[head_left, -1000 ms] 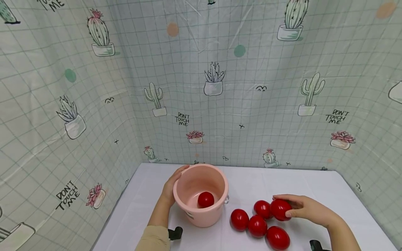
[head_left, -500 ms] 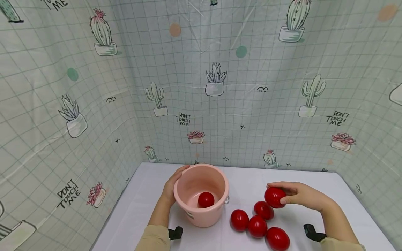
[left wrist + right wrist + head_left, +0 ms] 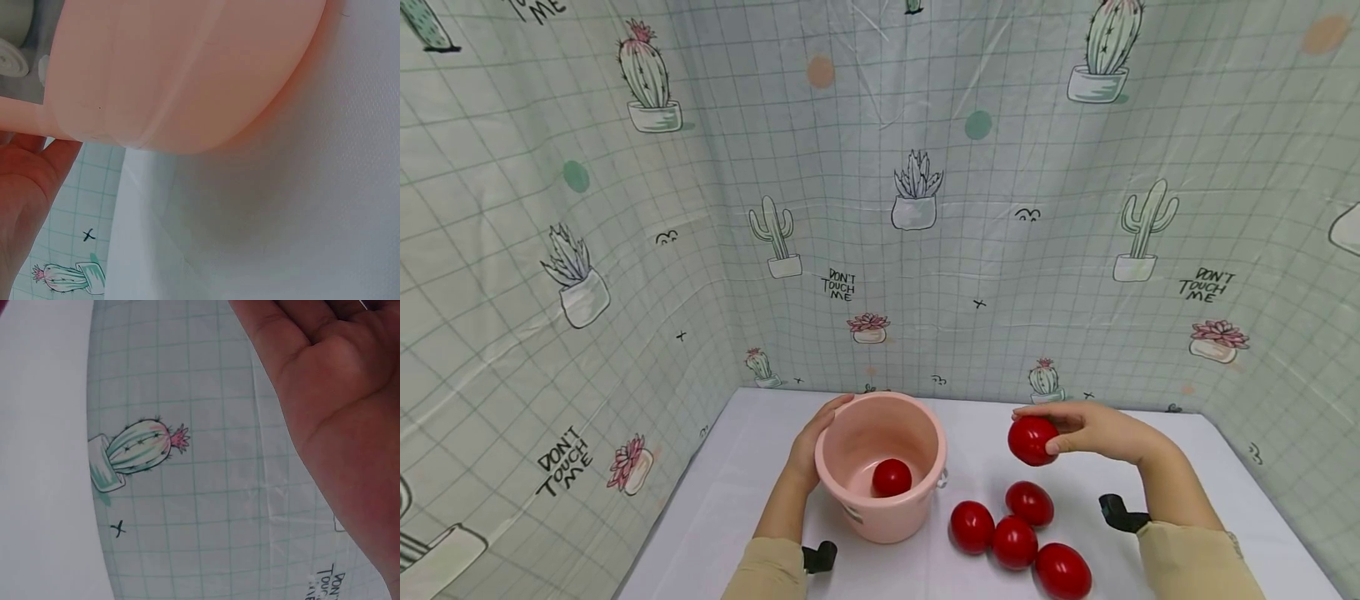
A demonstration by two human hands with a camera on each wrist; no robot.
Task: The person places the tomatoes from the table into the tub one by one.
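My left hand [image 3: 811,442] curves round the outer left side of a pink bucket [image 3: 891,521], fingertips near its rim. In the left wrist view, the bucket wall [image 3: 187,69] fills the top and part of the hand [image 3: 25,187] shows at the left. A shiny red egg-shaped ball [image 3: 892,477] lies inside the bucket. Above the table, my right hand [image 3: 1097,429] holds another red egg-shaped ball [image 3: 1030,440] between thumb and fingers. The right wrist view shows the palm [image 3: 350,394]; the held ball is out of sight there.
Several more red egg-shaped balls [image 3: 1015,542] lie close together on the white table [image 3: 700,517], right of the bucket. A cactus-print cloth [image 3: 1000,250] hangs behind and at both sides. A black wrist mount [image 3: 1122,513] sticks out by each sleeve.
My right hand has lifted one red egg-shaped ball off the group and carried it up and left, away from me. The left hand and the bucket have stayed put.
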